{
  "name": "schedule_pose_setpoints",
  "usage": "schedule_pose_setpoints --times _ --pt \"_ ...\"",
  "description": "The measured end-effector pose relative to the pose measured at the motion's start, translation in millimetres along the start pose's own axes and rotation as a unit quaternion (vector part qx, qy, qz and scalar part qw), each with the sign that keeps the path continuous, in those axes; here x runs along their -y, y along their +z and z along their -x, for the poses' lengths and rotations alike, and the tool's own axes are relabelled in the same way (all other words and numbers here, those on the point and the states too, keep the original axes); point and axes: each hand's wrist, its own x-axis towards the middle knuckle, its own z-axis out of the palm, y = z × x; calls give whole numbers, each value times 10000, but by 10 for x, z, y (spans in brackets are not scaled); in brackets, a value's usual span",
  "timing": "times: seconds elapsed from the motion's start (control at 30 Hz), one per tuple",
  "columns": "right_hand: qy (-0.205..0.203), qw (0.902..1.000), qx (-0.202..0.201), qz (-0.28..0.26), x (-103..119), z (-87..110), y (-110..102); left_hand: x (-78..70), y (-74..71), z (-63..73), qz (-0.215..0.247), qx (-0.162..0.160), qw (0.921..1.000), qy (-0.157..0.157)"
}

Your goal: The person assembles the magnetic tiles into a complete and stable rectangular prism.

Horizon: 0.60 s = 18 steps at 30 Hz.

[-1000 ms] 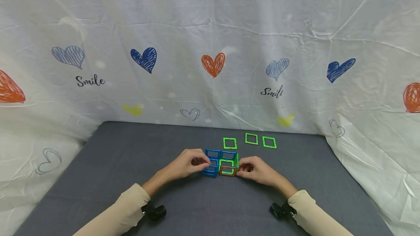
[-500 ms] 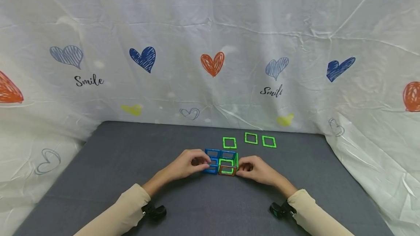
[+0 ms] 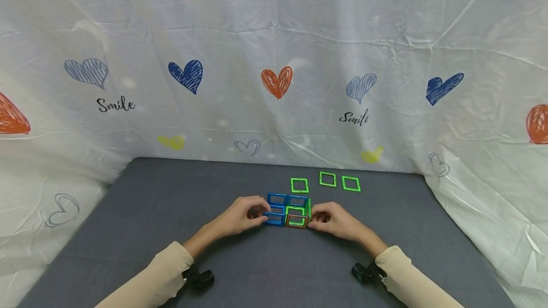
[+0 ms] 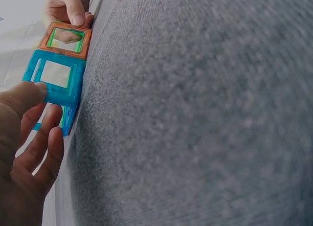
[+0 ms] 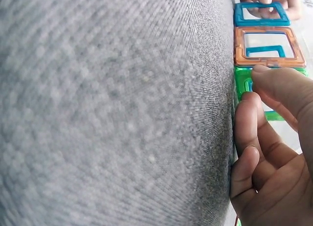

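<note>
Blue front tile (image 4: 59,94) sits pinched in the left grip (image 3: 245,215). We find the orange tile (image 5: 269,62) just right of that grip, in line toward the right grip (image 3: 336,222), narrow at the green side tile (image 5: 241,81); pinch or touch, we cannot tell.

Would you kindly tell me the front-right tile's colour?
The tile is orange, clearest in the right wrist view.

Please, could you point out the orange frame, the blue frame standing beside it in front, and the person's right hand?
Orange frame (image 5: 271,62): right wrist view, lower bar.
Blue frame (image 4: 59,94): left wrist view, lower bar.
Right hand (image 5: 283,179): right wrist view, palm.
</note>
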Motion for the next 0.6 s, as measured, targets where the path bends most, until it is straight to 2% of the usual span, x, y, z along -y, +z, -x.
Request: schedule_pose_setpoints --times 0.6 --pt "54 10000 -24 -32 2 5 4 36 25 1 111 12 9999 75"
